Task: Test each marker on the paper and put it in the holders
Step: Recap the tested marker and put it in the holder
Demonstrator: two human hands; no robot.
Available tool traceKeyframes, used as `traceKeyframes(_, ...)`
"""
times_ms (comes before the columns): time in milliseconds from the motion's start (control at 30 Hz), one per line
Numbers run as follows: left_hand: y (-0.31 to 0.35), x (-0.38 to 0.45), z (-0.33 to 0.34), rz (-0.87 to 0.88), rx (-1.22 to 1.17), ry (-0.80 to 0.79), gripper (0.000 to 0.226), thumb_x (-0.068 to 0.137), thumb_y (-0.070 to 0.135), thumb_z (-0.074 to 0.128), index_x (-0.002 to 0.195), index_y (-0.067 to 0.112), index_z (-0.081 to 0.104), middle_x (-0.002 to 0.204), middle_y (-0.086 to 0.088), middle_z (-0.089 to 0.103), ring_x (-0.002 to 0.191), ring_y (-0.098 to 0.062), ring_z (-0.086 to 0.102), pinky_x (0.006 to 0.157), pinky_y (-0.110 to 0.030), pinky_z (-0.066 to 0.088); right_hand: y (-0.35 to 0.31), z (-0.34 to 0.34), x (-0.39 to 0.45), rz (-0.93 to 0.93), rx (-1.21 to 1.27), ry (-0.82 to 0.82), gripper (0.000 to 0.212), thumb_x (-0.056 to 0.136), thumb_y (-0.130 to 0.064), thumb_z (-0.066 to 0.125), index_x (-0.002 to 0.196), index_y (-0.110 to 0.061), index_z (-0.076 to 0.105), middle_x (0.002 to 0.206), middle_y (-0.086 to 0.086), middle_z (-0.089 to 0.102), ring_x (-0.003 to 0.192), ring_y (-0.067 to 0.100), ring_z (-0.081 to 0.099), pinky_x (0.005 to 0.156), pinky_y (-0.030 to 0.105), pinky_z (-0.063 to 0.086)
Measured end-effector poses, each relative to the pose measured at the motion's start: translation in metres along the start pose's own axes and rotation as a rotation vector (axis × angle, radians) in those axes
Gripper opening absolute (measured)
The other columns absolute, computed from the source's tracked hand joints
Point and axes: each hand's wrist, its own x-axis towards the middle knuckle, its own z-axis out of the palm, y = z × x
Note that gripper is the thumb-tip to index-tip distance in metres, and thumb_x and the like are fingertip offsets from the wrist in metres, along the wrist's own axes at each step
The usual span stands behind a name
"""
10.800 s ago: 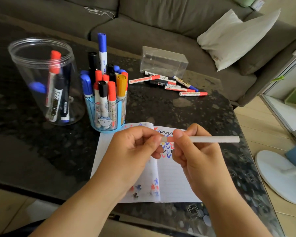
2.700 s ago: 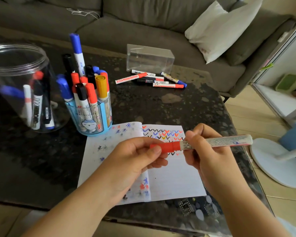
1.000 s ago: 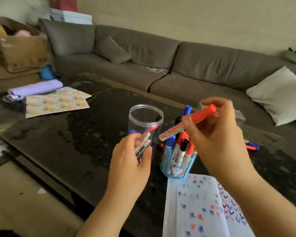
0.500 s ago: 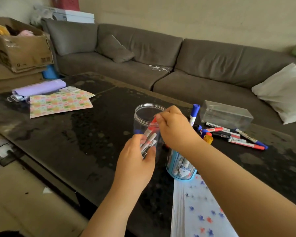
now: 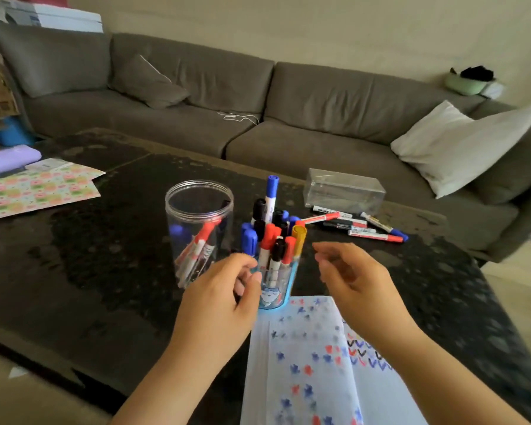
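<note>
A clear plastic jar stands on the dark table and holds a few markers, a red-capped one leaning uppermost. Right of it a blue holder is packed with several markers. My left hand hovers in front of both containers, fingers loosely curled, holding nothing. My right hand floats right of the blue holder, fingers relaxed and empty. An open notebook with coloured stars and ticks lies below my hands. Several loose markers lie farther back on the table.
A clear plastic box sits behind the loose markers. Patterned paper and a purple roll lie at the table's far left. A grey sofa with a white pillow runs behind the table.
My right hand dropped the red-capped marker into the clear jar and drew back to the right, empty. My left hand let go of the jar and moved right.
</note>
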Motion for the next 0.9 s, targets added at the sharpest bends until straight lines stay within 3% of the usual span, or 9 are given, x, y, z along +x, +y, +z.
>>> traceKeyframes(67,0.005,-0.002,0.011,0.048,-0.004,-0.033,0.017,0.085,0.031,0.053,0.092,0.022,0.064,0.077,0.018,0.061,0.075,-0.003,0.057,0.063,-0.014,0.048,0.012,-0.015,-0.008,0.057,0.05,0.032,0.037,0.092,-0.013,0.055,0.097,-0.05,0.053,0.1,-0.021,0.062,0.085,0.0,0.062,0.075,0.011,0.05)
traceKeyframes(133,0.013,-0.004,0.022,0.081,-0.012,-0.076,0.019,0.084,0.034,0.051,0.091,0.021,0.064,0.079,0.015,0.064,0.074,-0.003,0.057,0.06,-0.015,0.048,0.021,-0.024,-0.011,0.106,0.067,0.029,0.031,0.093,-0.016,0.054,0.1,-0.046,0.055,0.1,-0.023,0.062,0.084,-0.003,0.062,0.073,0.007,0.048)
traceKeyframes(300,0.032,-0.005,0.055,0.128,0.05,-0.158,0.019,0.083,0.032,0.053,0.093,0.02,0.063,0.081,0.011,0.065,0.068,-0.005,0.059,0.058,-0.018,0.047,0.052,-0.025,-0.013,0.266,-0.024,-0.095,0.021,0.094,-0.023,0.055,0.109,-0.035,0.06,0.094,-0.02,0.063,0.082,-0.004,0.062,0.062,0.001,0.044)
traceKeyframes(467,0.027,-0.009,0.069,0.084,0.098,-0.203,0.019,0.079,0.016,0.07,0.097,0.017,0.063,0.089,0.005,0.067,0.076,-0.015,0.065,0.06,-0.026,0.052,0.081,-0.014,-0.008,0.407,-0.063,-0.256,0.028,0.098,-0.025,0.047,0.126,-0.028,0.054,0.117,-0.01,0.063,0.095,0.002,0.06,0.067,0.005,0.042)
traceKeyframes(600,0.018,-0.008,0.062,-0.032,0.137,-0.154,0.019,0.082,0.016,0.066,0.1,0.018,0.061,0.09,0.005,0.066,0.08,-0.012,0.064,0.062,-0.026,0.054,0.076,0.006,0.007,0.334,0.052,-0.333,0.041,0.1,-0.017,0.042,0.139,-0.03,0.041,0.134,-0.012,0.052,0.113,0.005,0.055,0.081,0.01,0.045)
traceKeyframes(700,0.011,-0.006,0.057,-0.113,0.129,-0.131,0.02,0.085,0.019,0.062,0.104,0.02,0.059,0.09,0.01,0.062,0.084,-0.006,0.058,0.065,-0.011,0.043,0.063,0.024,0.021,0.255,0.151,-0.334,0.054,0.098,-0.014,0.043,0.146,-0.034,0.026,0.139,-0.016,0.044,0.111,-0.001,0.053,0.081,0.007,0.042)
traceKeyframes(833,0.006,-0.006,0.055,-0.13,0.137,-0.109,0.018,0.08,0.014,0.066,0.095,0.02,0.059,0.085,0.012,0.057,0.079,-0.007,0.056,0.062,-0.014,0.044,0.058,0.038,0.027,0.21,0.265,-0.313,0.056,0.096,-0.012,0.046,0.144,-0.035,0.03,0.135,-0.013,0.049,0.114,0.006,0.055,0.094,0.024,0.049)
traceKeyframes(900,0.005,-0.008,0.054,-0.11,0.131,-0.118,0.022,0.077,0.01,0.07,0.095,0.019,0.059,0.085,0.011,0.058,0.074,-0.007,0.058,0.06,-0.016,0.045,0.06,0.037,0.024,0.235,0.275,-0.295,0.055,0.096,-0.013,0.048,0.143,-0.036,0.031,0.134,-0.015,0.049,0.113,0.006,0.055,0.088,0.02,0.051)
